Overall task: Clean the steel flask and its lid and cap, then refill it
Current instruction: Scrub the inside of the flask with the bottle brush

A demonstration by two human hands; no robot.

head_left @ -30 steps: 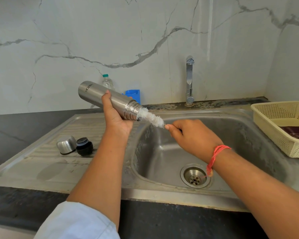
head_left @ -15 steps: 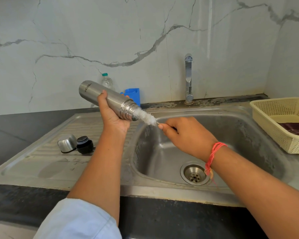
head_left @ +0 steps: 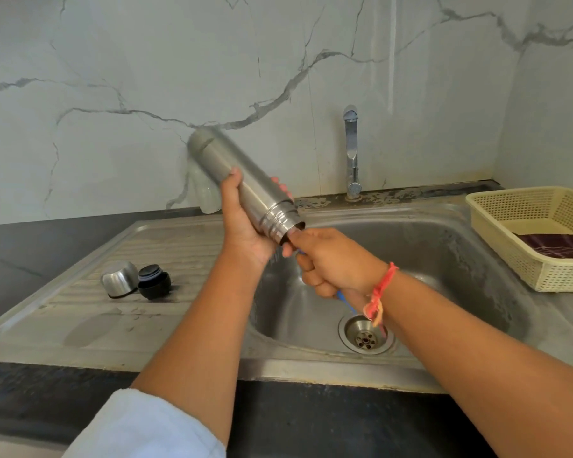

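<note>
My left hand (head_left: 245, 223) grips the steel flask (head_left: 242, 180) around its middle, tilted with its open mouth pointing down and right over the sink basin (head_left: 444, 259). My right hand (head_left: 331, 262) is at the flask's mouth, closed on the blue handle of a bottle brush (head_left: 343, 299). The bristles are hidden inside the flask. On the draining board (head_left: 80, 325) to the left lie the steel cap (head_left: 118, 279) and the black lid (head_left: 154, 280), side by side and touching.
A chrome tap (head_left: 352, 150) stands behind the basin, with the drain (head_left: 366, 335) below my right wrist. A cream plastic basket (head_left: 523, 233) holding a dark cloth sits at the right. A clear plastic bottle (head_left: 205, 196) stands behind the flask against the marble wall.
The white bristles, earlier showing outside the mouth, have gone fully into the flask. My right hand moved up to the mouth, and the flask's base swung up and to the right.
</note>
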